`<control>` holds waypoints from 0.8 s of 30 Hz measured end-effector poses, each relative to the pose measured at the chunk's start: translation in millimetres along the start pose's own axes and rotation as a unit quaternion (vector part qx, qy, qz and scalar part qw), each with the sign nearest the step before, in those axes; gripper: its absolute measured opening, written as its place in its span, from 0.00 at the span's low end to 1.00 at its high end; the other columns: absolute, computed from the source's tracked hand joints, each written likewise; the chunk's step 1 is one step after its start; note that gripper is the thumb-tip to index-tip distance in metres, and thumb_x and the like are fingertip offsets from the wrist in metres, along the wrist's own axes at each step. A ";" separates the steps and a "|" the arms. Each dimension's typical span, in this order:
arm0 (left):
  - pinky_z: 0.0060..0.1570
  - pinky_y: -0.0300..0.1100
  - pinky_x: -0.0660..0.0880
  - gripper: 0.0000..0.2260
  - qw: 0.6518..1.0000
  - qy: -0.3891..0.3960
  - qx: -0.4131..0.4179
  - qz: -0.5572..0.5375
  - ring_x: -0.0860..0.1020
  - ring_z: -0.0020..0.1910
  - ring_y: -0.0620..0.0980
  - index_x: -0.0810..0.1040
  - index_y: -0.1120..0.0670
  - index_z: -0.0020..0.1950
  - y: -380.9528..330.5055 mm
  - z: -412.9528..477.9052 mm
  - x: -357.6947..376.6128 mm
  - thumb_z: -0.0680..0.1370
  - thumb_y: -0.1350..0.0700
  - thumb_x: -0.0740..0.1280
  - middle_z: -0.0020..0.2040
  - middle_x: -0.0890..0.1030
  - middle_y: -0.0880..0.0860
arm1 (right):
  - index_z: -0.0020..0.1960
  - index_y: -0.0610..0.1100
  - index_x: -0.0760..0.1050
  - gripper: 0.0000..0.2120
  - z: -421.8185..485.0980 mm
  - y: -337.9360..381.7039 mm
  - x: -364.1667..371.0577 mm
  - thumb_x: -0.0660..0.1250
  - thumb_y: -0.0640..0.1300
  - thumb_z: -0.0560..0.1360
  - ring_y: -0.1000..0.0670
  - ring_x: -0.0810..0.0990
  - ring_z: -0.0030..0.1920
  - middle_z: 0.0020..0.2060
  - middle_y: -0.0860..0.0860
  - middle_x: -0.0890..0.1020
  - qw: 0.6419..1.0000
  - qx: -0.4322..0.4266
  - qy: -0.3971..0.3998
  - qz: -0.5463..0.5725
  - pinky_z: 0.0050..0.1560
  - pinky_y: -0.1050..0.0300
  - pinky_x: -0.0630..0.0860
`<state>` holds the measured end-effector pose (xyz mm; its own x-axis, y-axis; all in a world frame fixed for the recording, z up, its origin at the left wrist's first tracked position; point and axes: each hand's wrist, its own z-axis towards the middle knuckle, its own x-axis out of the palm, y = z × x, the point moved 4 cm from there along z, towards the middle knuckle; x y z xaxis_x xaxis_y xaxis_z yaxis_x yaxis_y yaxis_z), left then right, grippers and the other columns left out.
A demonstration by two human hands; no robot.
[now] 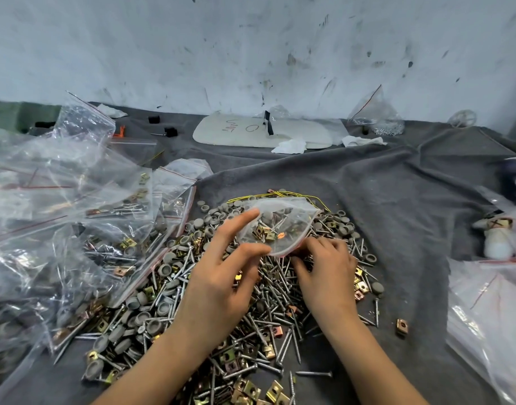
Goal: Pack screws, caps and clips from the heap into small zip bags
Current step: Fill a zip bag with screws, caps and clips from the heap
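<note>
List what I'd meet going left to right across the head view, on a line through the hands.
pile of filled zip bags → left hand → small zip bag it holds over the heap → right hand → lone clip on the grey cloth → clear bags at the right edge.

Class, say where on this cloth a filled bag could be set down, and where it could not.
Free: bare cloth between heap and white board; cloth right of the heap. Crowded: piled bags on the left.
</note>
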<state>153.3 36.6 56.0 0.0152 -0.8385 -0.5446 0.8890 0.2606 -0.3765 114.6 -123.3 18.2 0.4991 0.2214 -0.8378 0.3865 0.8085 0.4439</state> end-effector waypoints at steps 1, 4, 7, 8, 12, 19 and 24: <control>0.68 0.40 0.68 0.09 1.000 -0.001 -0.001 -0.002 0.71 0.69 0.52 0.82 0.62 0.49 0.2 -0.1 0.1 0.77 0.61 0.62 0.67 0.71 0.57 | 0.56 0.49 0.76 0.09 0.3 -0.7 0.6 0.66 0.47 0.76 0.49 0.66 0.62 0.56 0.54 0.79 1.000 0.003 0.003 -0.002 0.61 0.50 0.60; 0.68 0.41 0.68 0.09 1.000 -0.006 -0.004 -0.005 0.71 0.68 0.51 0.82 0.62 0.49 1.1 0.0 -0.3 0.77 0.61 0.62 0.67 0.72 0.56 | 0.58 0.50 0.76 0.11 1.3 -1.7 3.2 0.66 0.48 0.76 0.48 0.66 0.62 0.57 0.53 0.78 1.000 -0.002 0.003 0.000 0.61 0.50 0.60; 0.68 0.40 0.67 0.09 1.000 -0.014 -0.008 -0.006 0.70 0.69 0.50 0.82 0.61 0.50 2.6 0.5 -2.0 0.77 0.61 0.62 0.67 0.71 0.55 | 0.57 0.52 0.77 0.12 1.6 -1.6 5.0 0.64 0.54 0.77 0.48 0.66 0.62 0.56 0.54 0.78 1.000 -0.003 -0.001 0.001 0.63 0.49 0.60; 0.68 0.38 0.67 0.10 1.000 -0.016 -0.007 -0.002 0.70 0.69 0.49 0.82 0.61 0.50 2.9 0.4 -2.8 0.77 0.60 0.62 0.67 0.71 0.54 | 0.56 0.53 0.78 0.12 1.8 -1.1 5.3 0.64 0.55 0.76 0.48 0.66 0.62 0.55 0.54 0.78 1.000 -0.003 -0.007 0.001 0.63 0.49 0.59; 0.69 0.36 0.65 0.10 1.000 -0.018 -0.004 0.006 0.70 0.68 0.48 0.82 0.61 0.50 2.4 0.4 -2.8 0.77 0.60 0.62 0.67 0.71 0.54 | 0.54 0.55 0.79 0.10 5.5 -0.2 5.3 0.66 0.56 0.75 0.49 0.65 0.61 0.53 0.55 0.78 1.000 -0.003 -0.012 -0.006 0.62 0.51 0.57; 0.69 0.37 0.66 0.10 1.000 -0.021 -0.006 0.005 0.69 0.69 0.47 0.82 0.61 0.50 2.8 -0.2 -2.7 0.77 0.60 0.62 0.67 0.71 0.53 | 0.49 0.50 0.80 0.05 2.4 2.7 1.5 0.70 0.47 0.74 0.48 0.68 0.60 0.50 0.54 0.79 0.998 -0.053 -0.032 0.019 0.61 0.50 0.58; 0.69 0.36 0.65 0.10 1.000 -0.018 -0.004 0.005 0.69 0.69 0.46 0.82 0.61 0.50 2.1 0.3 -2.4 0.77 0.60 0.62 0.67 0.71 0.53 | 0.50 0.44 0.79 0.04 0.5 8.5 -7.4 0.67 0.41 0.76 0.45 0.72 0.56 0.49 0.49 0.80 0.992 -0.061 -0.100 0.042 0.58 0.49 0.63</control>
<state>155.3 39.1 56.8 0.0410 -0.8528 -0.5206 0.8848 0.2730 -0.3776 114.5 -118.3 28.3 0.6736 0.1887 -0.7146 0.2456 0.8547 0.4573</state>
